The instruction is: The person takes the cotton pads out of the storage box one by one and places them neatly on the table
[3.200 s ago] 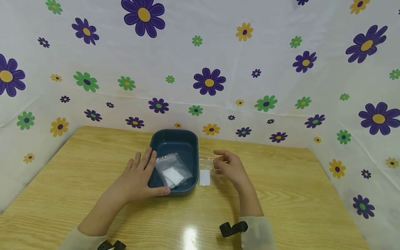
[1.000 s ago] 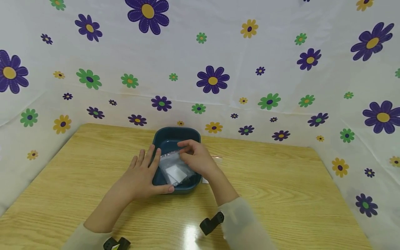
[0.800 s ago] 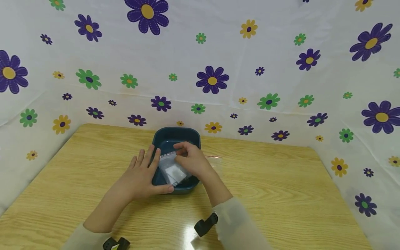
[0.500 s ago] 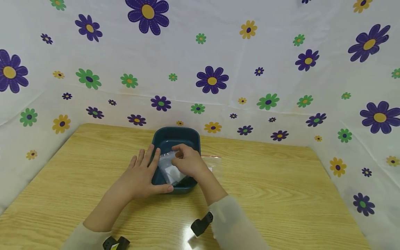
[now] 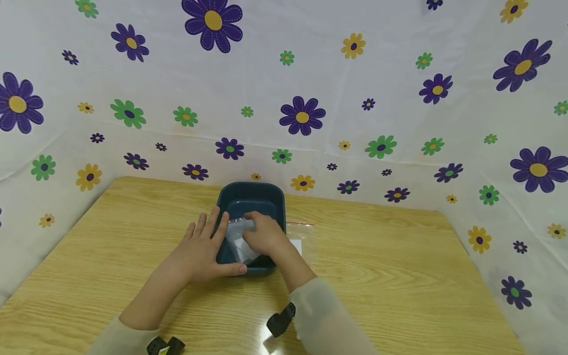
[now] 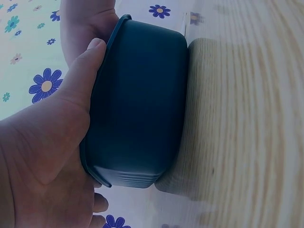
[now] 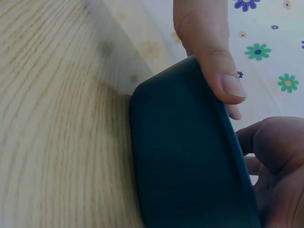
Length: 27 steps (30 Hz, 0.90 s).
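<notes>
Head view: your blue tub [image 5: 251, 194]
left hand [image 5: 202, 252] spread against it, right hand [image 5: 265, 235] over baggies [image 5: 237, 235], can't tell its grip

A dark blue rounded-rectangular tub [image 5: 253, 192] stands on the light wooden counter [image 5: 390, 276], near its back edge, before a white flower-printed cloth [image 5: 257, 81]. A clear plastic zip bag [image 5: 239, 231] lies in the tub's near half, partly beneath the right hand [image 5: 265, 237]. The left hand [image 5: 199, 254] rests on the tub's left and near rim. Just right of the tub lies a red-sealed clear plastic bag [image 5: 307, 241].
</notes>
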Available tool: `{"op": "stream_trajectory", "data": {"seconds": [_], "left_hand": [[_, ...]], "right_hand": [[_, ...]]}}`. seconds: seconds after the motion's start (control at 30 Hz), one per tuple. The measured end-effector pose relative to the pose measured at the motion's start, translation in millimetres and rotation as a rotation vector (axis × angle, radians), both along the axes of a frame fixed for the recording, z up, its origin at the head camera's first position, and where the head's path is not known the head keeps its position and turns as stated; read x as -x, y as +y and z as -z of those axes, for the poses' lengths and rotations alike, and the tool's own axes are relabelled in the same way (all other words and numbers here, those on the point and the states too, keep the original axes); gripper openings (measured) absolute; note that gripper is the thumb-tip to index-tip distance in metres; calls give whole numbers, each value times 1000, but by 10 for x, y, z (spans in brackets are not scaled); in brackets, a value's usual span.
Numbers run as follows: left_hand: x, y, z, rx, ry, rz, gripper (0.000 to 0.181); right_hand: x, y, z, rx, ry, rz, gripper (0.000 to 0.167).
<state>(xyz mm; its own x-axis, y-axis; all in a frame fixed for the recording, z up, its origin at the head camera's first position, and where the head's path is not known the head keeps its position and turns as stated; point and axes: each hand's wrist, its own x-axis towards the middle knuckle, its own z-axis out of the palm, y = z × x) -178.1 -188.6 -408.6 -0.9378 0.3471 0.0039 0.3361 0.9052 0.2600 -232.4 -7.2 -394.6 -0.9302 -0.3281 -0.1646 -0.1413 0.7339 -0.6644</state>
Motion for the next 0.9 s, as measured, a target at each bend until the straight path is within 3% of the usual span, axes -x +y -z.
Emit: {"op": "stream_trajectory", "data": {"seconds": [0.47, 0.9], "left_hand": [[11, -9, 38, 1, 9, -8, 129], [11, 5, 26, -15, 5, -4, 128]], "right_hand": [[-14, -67, 134, 11, 48, 74, 53], [-54, -116, 94, 100, 78, 197, 69]]}}
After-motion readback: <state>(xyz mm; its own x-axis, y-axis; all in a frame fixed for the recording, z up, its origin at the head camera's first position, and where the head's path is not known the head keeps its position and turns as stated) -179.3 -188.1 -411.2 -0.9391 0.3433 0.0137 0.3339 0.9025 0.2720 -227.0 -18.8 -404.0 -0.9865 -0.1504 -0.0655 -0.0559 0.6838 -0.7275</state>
